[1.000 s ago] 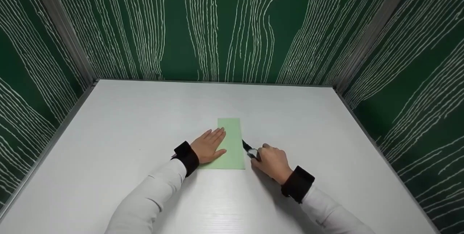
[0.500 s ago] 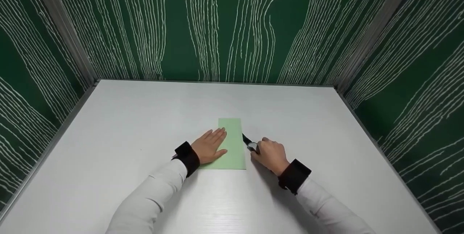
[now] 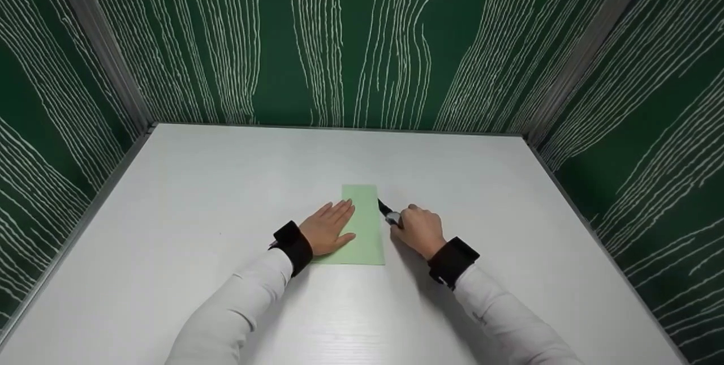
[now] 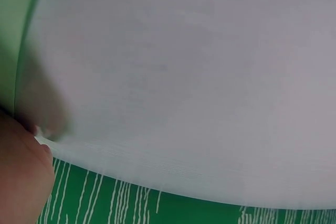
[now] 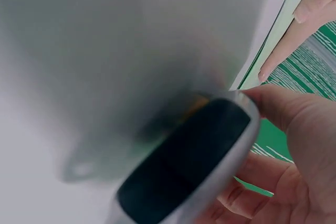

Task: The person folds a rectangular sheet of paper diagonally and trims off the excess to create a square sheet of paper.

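Observation:
A pale green sheet of paper (image 3: pixel 367 226), seemingly folded, lies on the white table, its long edges pointing away from me. My left hand (image 3: pixel 327 229) rests flat on its left part, fingers straight and thumb apart. To the right, my right hand (image 3: pixel 419 230) grips what looks like a utility knife (image 3: pixel 386 208) with a dark blade. The blade's tip meets the paper's right edge near the far end; whether it sits between layers I cannot tell. Up close in the right wrist view, the grey handle with a black inlay (image 5: pixel 184 161) shows beside the thumb and curled fingers.
The white table (image 3: pixel 226 161) stretches around the paper on all sides. Green panels (image 3: pixel 283 99) with wavy white lines stand behind and at both sides, joined by grey posts (image 3: pixel 107 48). Black bands (image 3: pixel 454 262) wrap both wrists over white sleeves.
My right hand has slid away from me along the paper's right edge, taking the knife with it. The left hand and the paper have stayed nearly still.

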Demonstrator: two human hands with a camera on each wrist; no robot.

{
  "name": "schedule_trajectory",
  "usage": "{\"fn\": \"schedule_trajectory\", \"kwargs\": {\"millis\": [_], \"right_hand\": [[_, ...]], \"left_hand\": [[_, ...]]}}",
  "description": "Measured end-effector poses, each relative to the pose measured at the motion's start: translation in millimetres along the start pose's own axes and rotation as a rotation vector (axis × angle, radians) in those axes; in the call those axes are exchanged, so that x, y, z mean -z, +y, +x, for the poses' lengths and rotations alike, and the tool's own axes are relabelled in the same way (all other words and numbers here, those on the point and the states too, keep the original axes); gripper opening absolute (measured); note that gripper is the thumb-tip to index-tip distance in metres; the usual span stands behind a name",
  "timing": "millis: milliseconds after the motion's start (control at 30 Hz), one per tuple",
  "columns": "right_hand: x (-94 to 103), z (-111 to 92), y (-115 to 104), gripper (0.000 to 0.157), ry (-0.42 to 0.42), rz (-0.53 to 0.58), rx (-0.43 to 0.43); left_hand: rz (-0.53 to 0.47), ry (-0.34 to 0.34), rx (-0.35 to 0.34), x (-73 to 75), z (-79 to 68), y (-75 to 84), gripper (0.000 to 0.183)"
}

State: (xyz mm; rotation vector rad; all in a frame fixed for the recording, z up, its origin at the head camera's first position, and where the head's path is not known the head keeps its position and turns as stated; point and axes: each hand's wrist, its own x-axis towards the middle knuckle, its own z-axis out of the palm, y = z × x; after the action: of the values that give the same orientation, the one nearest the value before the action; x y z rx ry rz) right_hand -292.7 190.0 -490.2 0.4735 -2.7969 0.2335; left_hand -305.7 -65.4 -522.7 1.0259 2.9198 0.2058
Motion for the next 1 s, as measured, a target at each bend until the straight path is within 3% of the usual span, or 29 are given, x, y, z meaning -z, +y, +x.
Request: {"fn": "schedule_trajectory", "kwargs": {"millis": [467, 733, 1000], "right_hand": [[-0.9, 18, -1, 0.046, -0.059, 0.019, -0.069], [-2.8, 25, 0, 0.048, -0.029, -0.018, -0.060], [-5.1, 31, 2, 0.052, -0.010, -0.054, -0.048]], "left_hand": [[0.000, -0.022, 0.011, -2.4, 0.6, -2.7, 0.072], [-0.007, -0.032, 0.018, 0.8, -1.1, -0.7, 0.072], [0.003, 0.008, 0.004, 1.4, -1.9, 0.3, 0.070]]}}
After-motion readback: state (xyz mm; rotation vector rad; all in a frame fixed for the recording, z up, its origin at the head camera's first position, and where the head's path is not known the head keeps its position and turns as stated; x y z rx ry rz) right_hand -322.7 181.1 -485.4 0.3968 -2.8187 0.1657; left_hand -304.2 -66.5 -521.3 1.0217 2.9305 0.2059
